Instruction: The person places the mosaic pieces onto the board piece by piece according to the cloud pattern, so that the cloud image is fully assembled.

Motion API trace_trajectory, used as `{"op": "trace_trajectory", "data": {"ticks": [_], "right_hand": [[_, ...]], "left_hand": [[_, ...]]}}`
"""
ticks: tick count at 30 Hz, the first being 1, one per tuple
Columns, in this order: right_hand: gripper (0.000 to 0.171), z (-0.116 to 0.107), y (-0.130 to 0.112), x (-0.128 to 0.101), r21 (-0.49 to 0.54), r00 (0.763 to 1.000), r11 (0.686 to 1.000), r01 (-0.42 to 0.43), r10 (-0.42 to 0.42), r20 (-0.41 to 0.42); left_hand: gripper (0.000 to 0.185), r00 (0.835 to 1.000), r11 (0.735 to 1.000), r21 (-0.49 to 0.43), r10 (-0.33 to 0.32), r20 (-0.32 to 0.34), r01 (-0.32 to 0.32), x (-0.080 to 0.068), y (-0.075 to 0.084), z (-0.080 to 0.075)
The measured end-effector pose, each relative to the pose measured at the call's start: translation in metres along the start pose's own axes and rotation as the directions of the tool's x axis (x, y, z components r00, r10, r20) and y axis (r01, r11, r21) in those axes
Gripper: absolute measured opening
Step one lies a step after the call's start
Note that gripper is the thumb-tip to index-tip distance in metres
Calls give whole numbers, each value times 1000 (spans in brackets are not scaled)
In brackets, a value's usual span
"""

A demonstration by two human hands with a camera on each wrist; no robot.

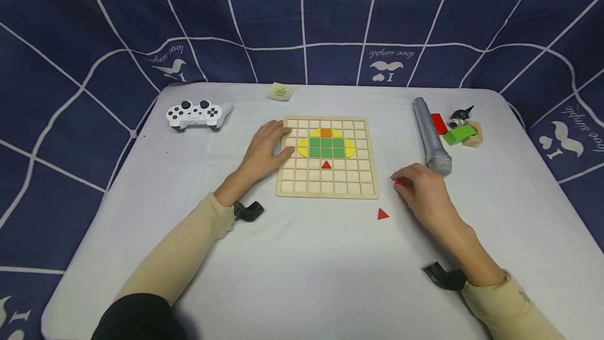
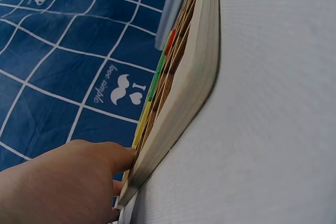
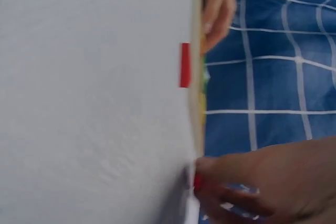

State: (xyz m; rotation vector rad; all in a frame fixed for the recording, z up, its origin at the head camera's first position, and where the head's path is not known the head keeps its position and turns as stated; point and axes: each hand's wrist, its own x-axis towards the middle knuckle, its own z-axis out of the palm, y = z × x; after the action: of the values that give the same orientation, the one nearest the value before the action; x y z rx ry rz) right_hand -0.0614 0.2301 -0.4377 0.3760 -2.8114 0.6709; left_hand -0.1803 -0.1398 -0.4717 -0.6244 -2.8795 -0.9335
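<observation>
Wooden grid board [image 1: 327, 157] mid-table, left edge pressed under flat, relaxed left hand [image 1: 267, 149]; right hand [image 1: 423, 190] beside it, curled fingers pinching mostly hidden small red piece [image 1: 400, 182]; red triangle [image 1: 383, 214] loose nearby.

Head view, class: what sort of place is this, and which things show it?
Probably a staged tabletop set, not a lived-in room: a white table backed by a blue patterned cloth, with unrelated props, a game controller, a microphone and a wooden puzzle board.
</observation>
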Motion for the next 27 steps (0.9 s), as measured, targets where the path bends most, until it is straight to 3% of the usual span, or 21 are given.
{"op": "trace_trajectory", "data": {"ticks": [8, 15, 27], "right_hand": [[18, 1, -24, 36, 115, 997, 991, 65, -70, 42], [13, 23, -50, 68, 174, 985, 978, 119, -138, 101], [11, 43, -52, 78, 244, 982, 964, 106, -141, 127]], "left_hand": [[54, 1000, 1000, -10, -3, -11, 3, -1, -2, 1], [54, 1000, 1000, -6, 9, -15, -9, 0, -3, 4], [54, 1000, 1000, 7, 7, -9, -7, 1, -2, 1]]}}
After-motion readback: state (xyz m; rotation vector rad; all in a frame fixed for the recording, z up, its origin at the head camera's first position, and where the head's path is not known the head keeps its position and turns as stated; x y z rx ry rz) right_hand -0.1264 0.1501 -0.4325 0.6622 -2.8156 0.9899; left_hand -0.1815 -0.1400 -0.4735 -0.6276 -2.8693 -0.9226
